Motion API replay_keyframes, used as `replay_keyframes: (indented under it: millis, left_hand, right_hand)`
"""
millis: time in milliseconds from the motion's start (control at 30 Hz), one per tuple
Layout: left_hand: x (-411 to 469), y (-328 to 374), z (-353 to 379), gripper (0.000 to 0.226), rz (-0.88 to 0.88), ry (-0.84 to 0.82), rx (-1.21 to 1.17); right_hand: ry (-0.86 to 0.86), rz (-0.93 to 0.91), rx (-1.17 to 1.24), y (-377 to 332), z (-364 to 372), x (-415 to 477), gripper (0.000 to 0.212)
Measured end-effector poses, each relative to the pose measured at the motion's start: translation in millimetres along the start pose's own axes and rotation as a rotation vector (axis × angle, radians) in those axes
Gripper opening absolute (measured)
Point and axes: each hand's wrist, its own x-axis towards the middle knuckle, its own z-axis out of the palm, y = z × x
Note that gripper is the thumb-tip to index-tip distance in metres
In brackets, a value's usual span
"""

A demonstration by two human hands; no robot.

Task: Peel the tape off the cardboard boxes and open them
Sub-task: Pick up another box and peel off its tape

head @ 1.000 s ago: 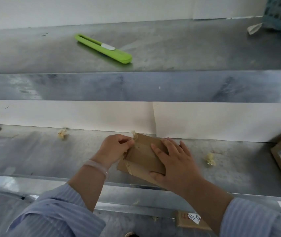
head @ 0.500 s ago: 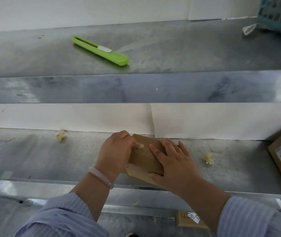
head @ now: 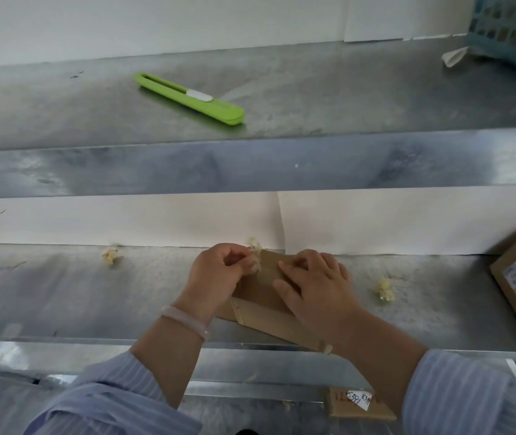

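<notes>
A flat cardboard box (head: 263, 296) lies at the near edge of the metal surface (head: 62, 293). The right hand (head: 316, 287) presses down on it, fingers spread and grasping nothing; the left hand (head: 219, 273) pinches a crumpled wad of tape (head: 254, 257) at the box's far corner. Farther back — on the raised shelf (head: 344, 98) — rests a green cutter (head: 189, 97).

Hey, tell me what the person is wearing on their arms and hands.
Both arms wear light blue sleeves with fine stripes, the left sleeve and right sleeve pushed up the forearms. The left wrist has a pale, translucent bangle. The left hand and right hand are bare, no gloves.
</notes>
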Motion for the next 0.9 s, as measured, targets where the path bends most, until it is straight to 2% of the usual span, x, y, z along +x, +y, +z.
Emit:
replay_keyframes:
  millis: [33,100,233,300,400,533,567,633,700,767,833,900]
  left_hand:
    - [0,1,-1,0.011,0.000,-0.022,-0.009]
    - [0,4,-2,0.012,-0.009,-0.062,-0.033]
    - [0,3,-5,0.034,-0.038,-0.159,-0.019]
    - [3,2,-8,0.034,-0.013,-0.221,0.002]
    - [10,-3,-13,0.028,0.097,-0.317,0.113]
    - [22,-11,-21,0.038,0.159,-0.324,0.149]
    - [24,-14,-23,0.040,0.219,-0.314,0.233]
    - [29,-21,-26,0.047,0.454,-0.314,0.487]
    - [32,-31,-24,0.063,0.598,-0.405,0.622]
    - [34,-39,-23,0.073,0.565,-0.494,0.595]
    - [37,-45,-22,0.073,0.549,-0.492,0.551]
    - [38,-47,-22,0.073,0.599,-0.459,0.607]
  right_hand:
    - [-0.008,0.041,0.049,-4,-1,5,0.051]
    - [-0.035,0.123,0.168,-15,2,16,0.038]
    - [-0.030,0.290,0.262,-29,13,31,0.041]
    - [0.016,0.364,0.286,-31,17,34,0.038]
    - [0.098,0.419,0.322,-35,20,35,0.035]
    - [0.142,0.418,0.273,-39,18,31,0.028]
    - [0.152,0.409,0.254,-40,17,29,0.026]
    - [0.168,0.392,0.214,-41,17,27,0.024]
    - [0.162,0.383,0.177,-43,19,26,0.023]
    - [0.144,0.391,0.150,-45,19,26,0.020]
    - [0.157,0.428,0.212,-46,15,24,0.014]
    - [0.182,0.464,0.301,-44,7,21,0.014]
